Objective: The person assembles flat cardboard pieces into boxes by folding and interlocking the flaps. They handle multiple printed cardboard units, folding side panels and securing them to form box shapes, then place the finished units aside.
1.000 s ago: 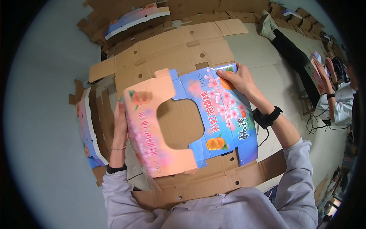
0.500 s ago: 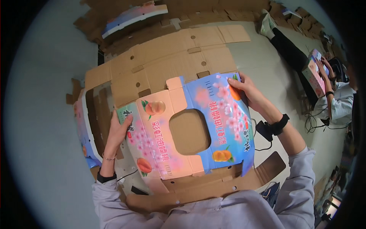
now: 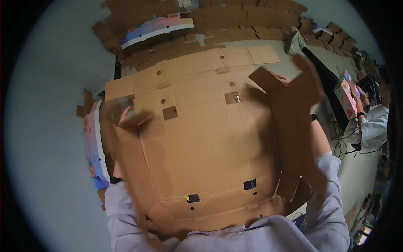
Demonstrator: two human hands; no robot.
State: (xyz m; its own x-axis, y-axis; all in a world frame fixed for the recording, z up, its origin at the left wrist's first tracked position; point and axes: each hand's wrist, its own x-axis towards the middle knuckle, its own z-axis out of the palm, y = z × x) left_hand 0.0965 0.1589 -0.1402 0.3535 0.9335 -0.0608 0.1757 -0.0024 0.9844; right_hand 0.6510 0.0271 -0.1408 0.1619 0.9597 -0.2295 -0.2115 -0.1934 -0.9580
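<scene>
A large brown cardboard box blank point(image 3: 205, 143) lies spread out before me, plain inner face up, with square cut-outs and round holes. Its left side panel point(image 3: 133, 155) and right side panel point(image 3: 296, 122) stand raised and tilted, their edges smeared by motion. My left hand point(image 3: 125, 115) is at the far end of the left panel, holding it from the outer side; most of that hand is hidden. Behind the right panel's far flap, only some fingers of my right hand point(image 3: 283, 78) show, gripping the cardboard. Printed outer faces of these panels are turned away.
Upright at my left stands a printed box piece point(image 3: 95, 147); another printed piece point(image 3: 157, 30) lies at the far left. Flattened cardboard point(image 3: 243, 19) lines the far wall. At right, a person point(image 3: 371, 119) holds a printed box point(image 3: 346, 98), near black cables point(image 3: 342, 149).
The two printed side panels, earlier folded inward over the middle, have swung up and outward. Their brown inner faces now show, and my hands have moved farther away with them.
</scene>
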